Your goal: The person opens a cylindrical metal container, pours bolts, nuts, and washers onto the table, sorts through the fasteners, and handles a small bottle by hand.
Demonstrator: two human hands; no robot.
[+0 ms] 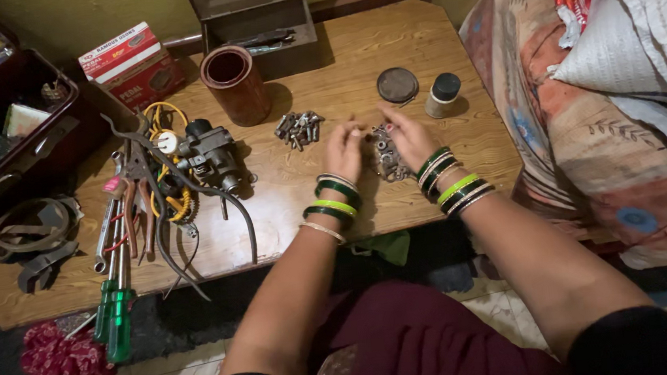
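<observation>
My left hand and my right hand hover close together over a low wooden table, both wrists wearing green and gold bangles. Between and just below them lies a pile of small metal parts. Fingertips of both hands pinch at something tiny above that pile; what it is cannot be made out. A second heap of bolts and small metal pieces lies to the left of my left hand.
A brown cylindrical container, a dark round lid and a small jar with black cap stand behind. A carburettor-like metal part with cables, pliers and green-handled screwdrivers lie left. A metal box sits at the back; bedding right.
</observation>
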